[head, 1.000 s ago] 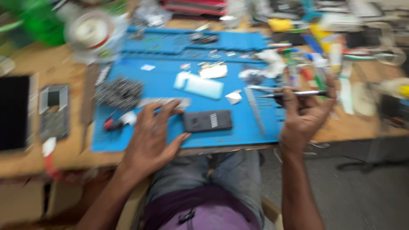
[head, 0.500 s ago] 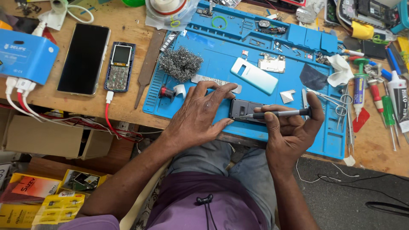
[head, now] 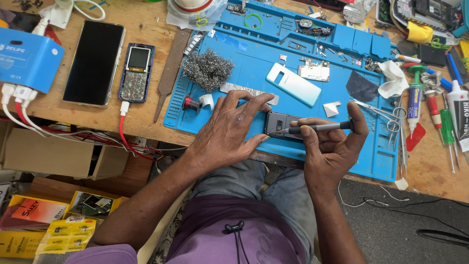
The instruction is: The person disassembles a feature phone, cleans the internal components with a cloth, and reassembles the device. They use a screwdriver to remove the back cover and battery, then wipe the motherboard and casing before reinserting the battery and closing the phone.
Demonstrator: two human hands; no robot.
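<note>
Left of the blue repair mat [head: 234, 49], a black smartphone [head: 94, 62] and a small keypad phone [head: 136, 72] lie on the wooden bench. Your left hand [head: 229, 129] rests open, fingers spread, steadying the dark phone [head: 281, 124] at the mat's near edge. Your right hand [head: 332, 146] grips a screwdriver [head: 317, 128], tip on that phone.

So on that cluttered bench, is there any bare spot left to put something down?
Yes: bare blue mat between the steel wool and the pale phone back cover, and bare wood below the small keypad phone. The right edge is packed with screwdrivers and tubes.
</note>
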